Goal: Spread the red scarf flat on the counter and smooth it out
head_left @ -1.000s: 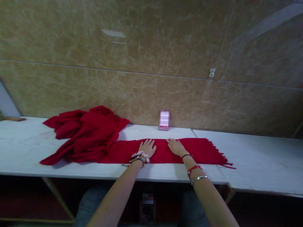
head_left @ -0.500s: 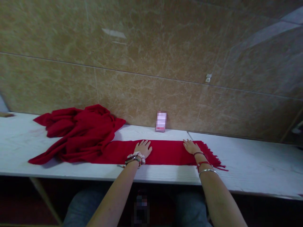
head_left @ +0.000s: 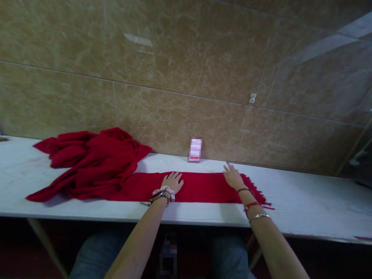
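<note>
A red scarf (head_left: 203, 188) lies on the white table, its right part flat in a long folded strip that ends in a fringe. Toward the left the same red cloth is heaped in loose folds. My left hand (head_left: 173, 183) rests flat on the strip near its middle, fingers spread. Over the strip's right part, close to the fringe, is my right hand (head_left: 233, 177), open, its fingertips reaching past the far edge of the cloth. Whether the right palm touches the scarf I cannot tell. Neither hand grips anything.
The white table (head_left: 305, 205) runs along a brown marbled tile wall (head_left: 180, 120). A phone-like object (head_left: 195, 150), blurred out, leans upright against that wall behind the scarf. A small white fitting (head_left: 252, 97) sits on the wall. My knees are below the table's front edge.
My right hand has shifted slightly away from me, its fingers now beyond the scarf's far edge. The left hand stays on the strip. The whole view has moved a little.
</note>
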Demonstrator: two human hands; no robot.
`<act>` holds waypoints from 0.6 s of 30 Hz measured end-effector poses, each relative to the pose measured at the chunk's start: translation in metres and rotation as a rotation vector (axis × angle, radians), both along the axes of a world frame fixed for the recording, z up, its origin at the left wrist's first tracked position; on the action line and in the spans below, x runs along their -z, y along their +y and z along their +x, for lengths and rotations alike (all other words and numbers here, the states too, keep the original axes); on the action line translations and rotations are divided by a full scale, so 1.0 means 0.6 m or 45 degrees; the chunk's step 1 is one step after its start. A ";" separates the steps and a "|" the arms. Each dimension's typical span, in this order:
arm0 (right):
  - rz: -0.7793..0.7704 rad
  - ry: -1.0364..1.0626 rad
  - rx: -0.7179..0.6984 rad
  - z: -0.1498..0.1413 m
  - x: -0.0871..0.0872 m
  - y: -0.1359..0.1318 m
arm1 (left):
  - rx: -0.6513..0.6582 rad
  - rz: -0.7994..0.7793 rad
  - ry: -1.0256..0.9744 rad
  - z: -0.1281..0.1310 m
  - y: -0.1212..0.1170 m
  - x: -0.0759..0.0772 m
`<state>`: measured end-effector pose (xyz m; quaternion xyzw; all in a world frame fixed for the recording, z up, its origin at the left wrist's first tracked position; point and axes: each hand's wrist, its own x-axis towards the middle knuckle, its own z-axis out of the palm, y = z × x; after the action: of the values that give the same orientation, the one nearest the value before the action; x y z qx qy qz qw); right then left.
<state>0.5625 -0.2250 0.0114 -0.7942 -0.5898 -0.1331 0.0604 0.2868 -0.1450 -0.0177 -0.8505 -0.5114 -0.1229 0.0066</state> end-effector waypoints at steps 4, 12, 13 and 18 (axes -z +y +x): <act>-0.042 0.104 -0.496 -0.150 -0.002 0.042 | 0.010 -0.009 0.005 -0.002 0.000 -0.001; -0.300 0.218 -0.526 -0.156 0.031 0.030 | 0.004 -0.032 -0.004 -0.001 0.000 -0.002; -0.307 0.206 -0.470 -0.132 0.030 0.026 | 0.006 -0.030 -0.005 -0.001 0.001 -0.002; -0.305 0.167 -0.095 -0.003 0.026 0.000 | 0.004 -0.032 0.002 -0.002 0.005 0.002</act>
<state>0.5607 -0.2250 -0.0039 -0.7803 -0.6253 -0.0073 0.0083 0.2857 -0.1423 -0.0190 -0.8513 -0.5117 -0.1159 -0.0038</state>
